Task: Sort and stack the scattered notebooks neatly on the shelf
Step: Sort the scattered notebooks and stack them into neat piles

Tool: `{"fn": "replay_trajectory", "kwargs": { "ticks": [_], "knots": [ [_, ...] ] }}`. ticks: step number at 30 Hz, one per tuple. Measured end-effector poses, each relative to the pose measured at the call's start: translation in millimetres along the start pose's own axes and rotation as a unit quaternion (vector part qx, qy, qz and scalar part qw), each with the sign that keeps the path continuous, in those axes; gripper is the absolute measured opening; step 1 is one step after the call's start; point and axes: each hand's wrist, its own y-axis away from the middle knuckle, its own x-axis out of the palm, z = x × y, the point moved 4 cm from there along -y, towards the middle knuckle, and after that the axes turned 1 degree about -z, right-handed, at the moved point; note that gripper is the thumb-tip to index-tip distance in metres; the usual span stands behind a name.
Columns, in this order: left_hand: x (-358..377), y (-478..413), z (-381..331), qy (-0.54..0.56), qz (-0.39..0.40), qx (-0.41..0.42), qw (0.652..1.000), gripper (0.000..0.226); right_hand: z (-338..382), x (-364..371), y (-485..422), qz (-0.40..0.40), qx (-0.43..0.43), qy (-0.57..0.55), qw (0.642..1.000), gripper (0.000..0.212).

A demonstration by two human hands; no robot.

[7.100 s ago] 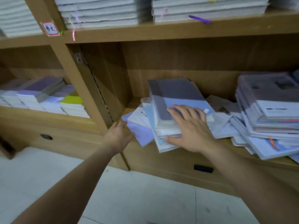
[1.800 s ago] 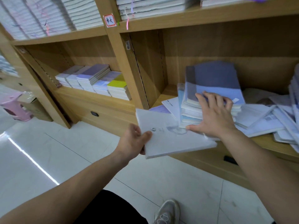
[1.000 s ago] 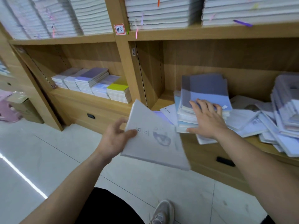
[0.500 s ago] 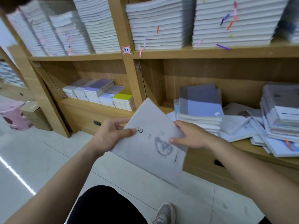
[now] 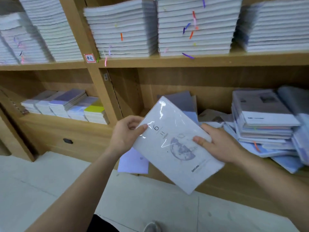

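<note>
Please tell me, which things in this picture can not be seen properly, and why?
Head view only:
Blue-grey notebook stack: mostly hidden behind the white wrapped notebook held by the left hand and right hand.
Red-bordered label on the shelf post: writing too small to read.
Right-hand notebook pile: far side blurred, cut by the right edge.
Purple notebook: top hidden by the left wrist.

Wooden shelf carries stacked notebooks
</note>
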Motion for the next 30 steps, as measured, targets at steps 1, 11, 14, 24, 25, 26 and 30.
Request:
{"fn": "replay_trajectory", "kwargs": {
  "ticks": [1, 11, 14, 24, 25, 26, 30],
  "knots": [
    [4.9, -5.0, 4.2, 0.008, -0.013, 0.000, 1.000, 0.019, -5.2, -4.0, 2.1, -0.020, 0.003, -0.020, 1.000, 0.007],
    [53.4, -16.3, 27.5, -0.084, 0.042, -0.029, 0.995, 0.053, -23.5, -3.8, -42.0, -0.206, 0.106, -0.216, 0.949, 0.018],
    [70.4, -13.4, 38.0, -0.086, 0.102, -0.017, 0.991, 0.050, -25.2, 1.4, -69.9, -0.185, 0.171, -0.241, 0.937, 0.022],
    [73.9, -29.9, 61.2, -0.146, 0.079, 0.016, 0.986, 0.052, -37.2, 12.0, -63.5, 0.015, 0.119, -0.095, 0.988, 0.097],
    [73.8, -30.6, 62.5, -0.145, 0.068, 0.018, 0.987, 0.053, -38.9, 12.9, -62.3, 0.019, 0.107, -0.044, 0.993, 0.106],
    [73.7, -31.1, 64.2, -0.145, 0.056, 0.018, 0.988, 0.054, -42.7, 14.2, -62.8, 0.018, 0.107, 0.003, 0.994, 0.114],
    [69.6, -33.6, 67.7, -0.154, 0.003, 0.019, 0.988, 0.054, -48.5, 17.4, -67.4, -0.011, 0.140, 0.073, 0.987, 0.109]
  ]
}}
